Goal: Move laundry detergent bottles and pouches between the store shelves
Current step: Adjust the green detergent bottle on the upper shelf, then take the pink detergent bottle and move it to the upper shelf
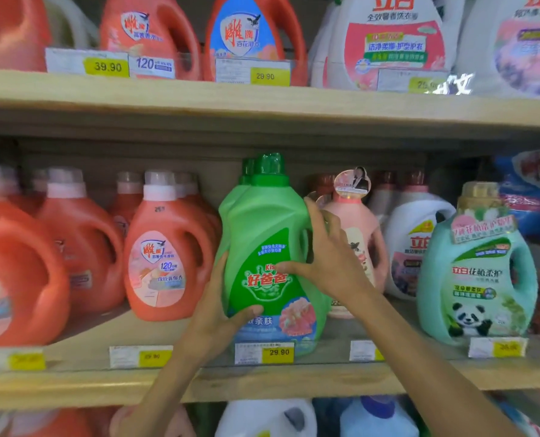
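A green detergent bottle [262, 234] with a green cap stands on the middle shelf [199, 383], a second green bottle close behind it. My left hand [221, 307] grips its lower left side, thumb across the front label. My right hand [328, 257] holds its right side by the handle, fingers spread upward and thumb on the label. The bottle's base sits behind the price tag at the shelf's front edge.
Orange bottles [168, 247] stand left of the green one. A pink bottle [360, 244], a white bottle [413, 241] and a teal panda bottle [476, 272] stand to the right. Blue pouches [533, 190] sit at the far right. Shelves above and below hold more bottles.
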`<action>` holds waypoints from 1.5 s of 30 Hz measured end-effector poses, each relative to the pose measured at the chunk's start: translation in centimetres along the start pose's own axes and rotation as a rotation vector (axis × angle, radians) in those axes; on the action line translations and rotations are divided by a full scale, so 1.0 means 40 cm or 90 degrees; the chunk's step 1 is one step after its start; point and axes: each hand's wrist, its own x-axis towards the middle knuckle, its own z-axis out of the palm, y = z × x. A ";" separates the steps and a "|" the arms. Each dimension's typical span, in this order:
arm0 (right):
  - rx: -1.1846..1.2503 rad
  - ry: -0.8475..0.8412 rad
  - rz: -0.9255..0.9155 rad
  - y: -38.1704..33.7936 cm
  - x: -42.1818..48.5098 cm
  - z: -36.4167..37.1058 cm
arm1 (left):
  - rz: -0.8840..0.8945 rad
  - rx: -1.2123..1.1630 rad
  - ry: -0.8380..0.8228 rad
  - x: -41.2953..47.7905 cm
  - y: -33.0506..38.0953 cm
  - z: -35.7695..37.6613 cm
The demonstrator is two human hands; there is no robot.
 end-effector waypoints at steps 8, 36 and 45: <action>0.009 0.037 0.009 -0.009 -0.031 0.017 | -0.057 0.033 -0.023 -0.050 0.011 -0.030; -0.221 -0.391 0.044 -0.238 -0.504 0.205 | -0.008 0.466 -0.162 -0.477 -0.057 -0.315; -0.130 -0.552 0.103 -0.308 -0.594 0.394 | -0.145 0.486 -0.268 -0.611 -0.231 -0.408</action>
